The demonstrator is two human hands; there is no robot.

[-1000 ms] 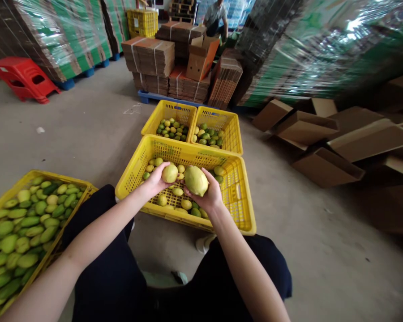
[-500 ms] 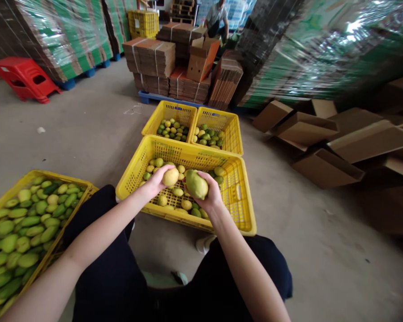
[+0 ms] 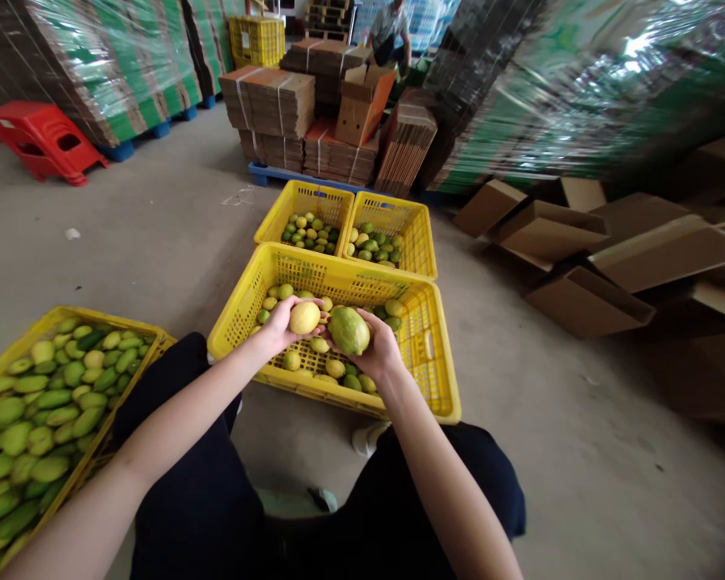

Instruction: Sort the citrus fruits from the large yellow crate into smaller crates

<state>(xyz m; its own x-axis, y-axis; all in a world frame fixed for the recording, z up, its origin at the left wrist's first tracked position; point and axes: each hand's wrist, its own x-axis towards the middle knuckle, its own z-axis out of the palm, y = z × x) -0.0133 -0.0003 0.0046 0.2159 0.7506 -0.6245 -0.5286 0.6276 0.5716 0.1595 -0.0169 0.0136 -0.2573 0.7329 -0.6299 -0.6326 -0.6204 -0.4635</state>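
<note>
My left hand [image 3: 280, 324] cradles a yellow lemon [image 3: 304, 318], its fingers beneath and behind the fruit. In my right hand [image 3: 379, 348] rests a larger green lemon [image 3: 349, 331] with a slightly bumpy skin. The two hands are close together, fingertips nearly meeting, above a big yellow plastic crate [image 3: 433, 379]. Loose yellow and green lemons [image 3: 334, 368] lie scattered on the floor of that crate, partly hidden by my hands.
Two smaller yellow crates [image 3: 392, 201] with lemons stand just beyond. At my left is a fuller crate [image 3: 163, 334] of green fruit. Farther off are a red stool [image 3: 45, 143], bundled flat cardboard [image 3: 271, 101], open boxes [image 3: 586, 302] and a seated person [image 3: 391, 32].
My hands have come slightly closer together. The green lemon has turned and shifted a little left and up in my right hand; the left palm has tipped upward under the yellow lemon.
</note>
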